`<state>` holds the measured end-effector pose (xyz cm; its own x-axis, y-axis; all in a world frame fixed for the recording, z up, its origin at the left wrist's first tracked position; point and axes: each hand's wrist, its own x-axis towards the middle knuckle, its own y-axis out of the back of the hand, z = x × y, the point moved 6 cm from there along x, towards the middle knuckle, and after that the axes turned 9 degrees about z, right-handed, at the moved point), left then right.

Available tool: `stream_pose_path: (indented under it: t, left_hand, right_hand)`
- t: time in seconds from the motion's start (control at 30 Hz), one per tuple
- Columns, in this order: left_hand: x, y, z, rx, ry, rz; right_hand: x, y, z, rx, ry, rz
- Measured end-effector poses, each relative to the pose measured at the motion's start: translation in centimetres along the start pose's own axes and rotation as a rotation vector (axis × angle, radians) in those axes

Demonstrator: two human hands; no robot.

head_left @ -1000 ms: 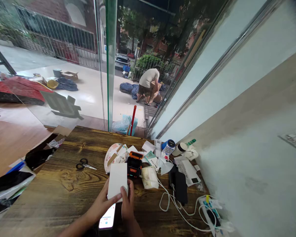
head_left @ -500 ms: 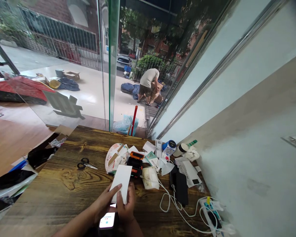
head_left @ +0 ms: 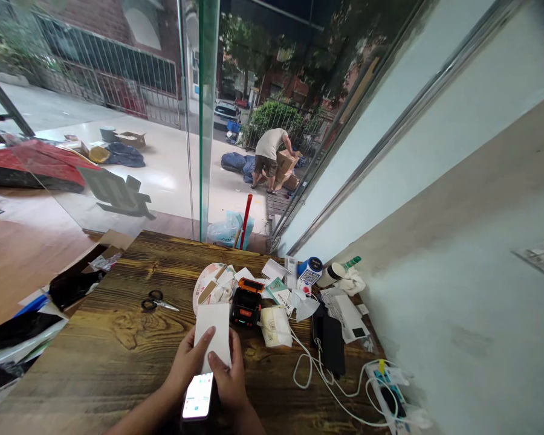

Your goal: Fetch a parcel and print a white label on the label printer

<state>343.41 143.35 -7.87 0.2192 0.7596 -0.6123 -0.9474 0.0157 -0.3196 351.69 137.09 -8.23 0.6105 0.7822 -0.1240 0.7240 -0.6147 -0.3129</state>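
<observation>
A blank white card (head_left: pixel 213 319), rectangular and upright in the picture, is held between both hands over the near part of the table. My left hand (head_left: pixel 188 362) grips its left edge, with the thumb across the front. On the right edge, my right hand (head_left: pixel 229 374) is closed the same way, its thumb pressed on the lower face. Just below the hands is a phone (head_left: pixel 198 396) with its screen lit; what supports it is hidden. Beyond the card stands a small black and orange device (head_left: pixel 246 305), its lid raised. A soft pack of tissues (head_left: pixel 275 326) lies beside it.
Black-handled scissors (head_left: pixel 158 301) lie on the wooden table (head_left: pixel 118 356). To the right are a black pouch (head_left: pixel 332 344), white cables (head_left: pixel 303 368) and a power strip (head_left: pixel 390 393). A blue can (head_left: pixel 310 270) stands farther back. Outside the glass, a person (head_left: pixel 271 154) bends over cardboard.
Both hands have shifted the white card a little left, and it now stands straighter. More of the phone screen shows below. Outside, the person has moved the cardboard slightly.
</observation>
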Motion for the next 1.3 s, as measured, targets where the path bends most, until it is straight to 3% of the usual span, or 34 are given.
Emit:
stream_pose_path:
  t: [0.1, 0.27, 0.33, 0.43, 0.53, 0.63, 0.83, 0.9, 1.0, 1.07, 1.17, 1.3]
  left_hand:
    - [-0.3, 0.1, 0.8, -0.012, -0.067, 0.004]
    - [-0.5, 0.2, 2.0, 0.049, -0.212, 0.002]
    - [-0.3, 0.2, 2.1, 0.081, -0.213, -0.003]
    - [-0.1, 0.3, 2.4, 0.132, -0.227, -0.008]
    - [-0.2, 0.9, 3.1, 0.177, -0.401, 0.034]
    - [-0.6, 1.6, 3.2, 0.197, -0.509, 0.054]
    - [-1.4, 1.1, 3.4, 0.517, -0.554, -0.066]
    - [-1.3, 1.2, 3.8, 0.476, -0.528, -0.035]
    - [-0.4, 1.5, 3.8, 0.338, -0.397, 0.015]
    - [0.1, 1.5, 3.7, 0.309, -0.339, 0.032]
    - [0.5, 1.7, 3.7, 0.301, -0.319, 0.055]
    - [0.2, 1.5, 3.4, 0.29, -0.347, -0.015]
  right_hand:
    - [0.0, -0.2, 0.4, -0.082, 0.009, 0.035]
    - [-0.5, -0.3, -1.4, -0.395, 0.304, 0.279]
    - [-0.6, -0.5, -1.8, -0.467, 0.334, 0.324]
    - [-0.4, -0.8, -1.4, -0.384, 0.244, 0.273]
    - [0.3, -1.0, -0.9, -0.199, 0.111, 0.182]
    - [1.1, -0.3, -0.7, -0.104, -0.007, 0.257]
    - [2.1, 0.2, -0.8, -0.135, -0.037, 0.374]
    - [1.7, -0.4, -0.9, -0.112, -0.024, 0.3]
    - [0.7, -1.6, -1.4, -0.06, 0.052, 0.069]
    - [0.0, -1.7, -1.3, -0.13, 0.117, -0.008]
    - [-0.2, -1.0, -0.5, -0.242, 0.139, 0.035]
    - [0.8, -0.2, 0.4, -0.084, -0.02, 0.171]
